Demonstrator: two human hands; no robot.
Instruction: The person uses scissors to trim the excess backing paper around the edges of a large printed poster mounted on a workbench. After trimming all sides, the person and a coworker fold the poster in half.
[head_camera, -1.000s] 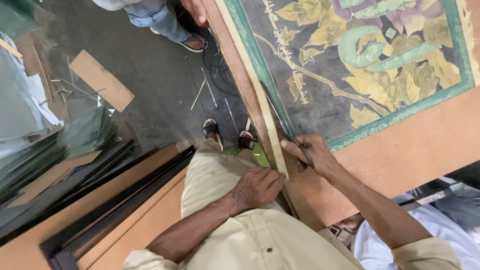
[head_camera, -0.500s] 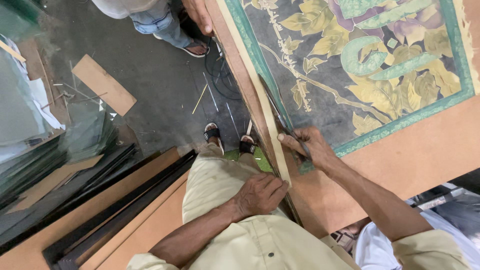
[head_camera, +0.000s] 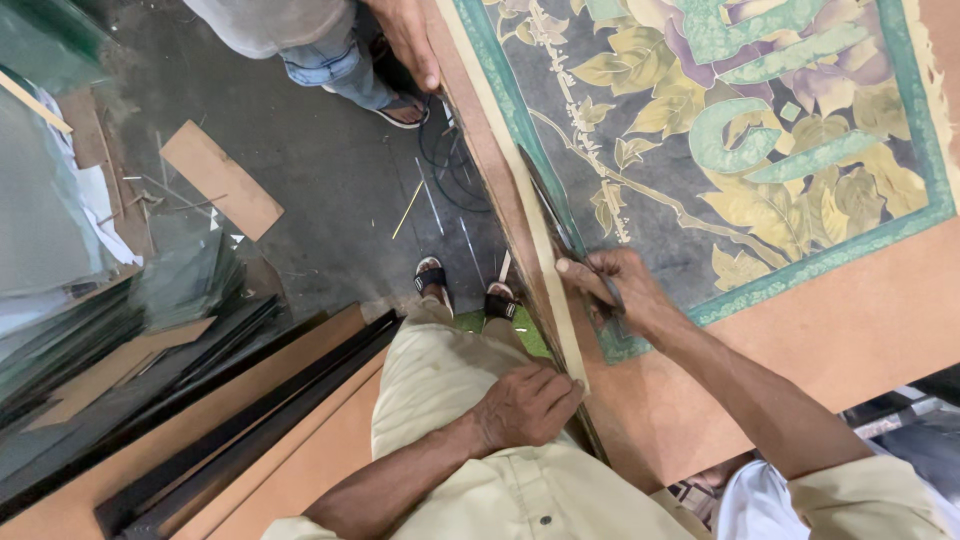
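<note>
A painted picture (head_camera: 720, 130) with yellow leaves and a teal border lies on a brown board (head_camera: 850, 340). Along its left side runs a long cream strip (head_camera: 510, 150). My right hand (head_camera: 615, 290) is closed on a thin dark blade (head_camera: 545, 205) that lies along the teal border beside the strip. Lower down, my left hand (head_camera: 525, 405) curls around the near end of the strip at the board's edge, in front of my cream shirt.
Another person's hand (head_camera: 405, 40) rests on the board's far edge, above legs in jeans (head_camera: 330, 60). A cardboard piece (head_camera: 220, 178) and a coiled cable (head_camera: 455, 160) lie on the dark floor. Glass sheets (head_camera: 60, 250) and black frame mouldings (head_camera: 250, 400) are stacked at the left.
My right hand has crept a little further up the teal border with the blade. My left hand stays at the strip's near end. The other person's hand has not moved.
</note>
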